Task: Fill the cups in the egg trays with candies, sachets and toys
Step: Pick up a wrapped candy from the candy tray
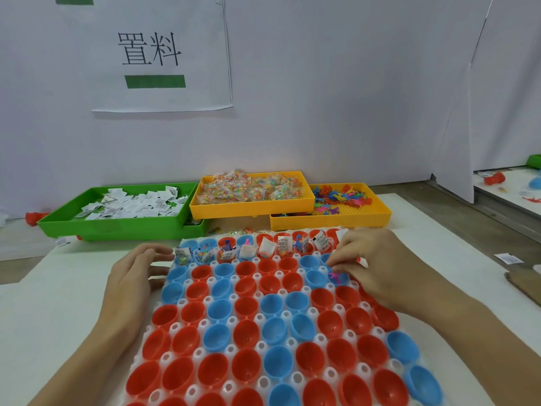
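The egg tray of red and blue cups lies on the counter. The left hand rests relaxed at its left edge. The right hand pinches a pink toy over a blue cup near the far right

Two bare forearms enter from the bottom edge; no sleeve covers either arm as far as the frame shows; the left hand and the right hand are ungloved; no ring, watch or band shows on fingers or wrists.
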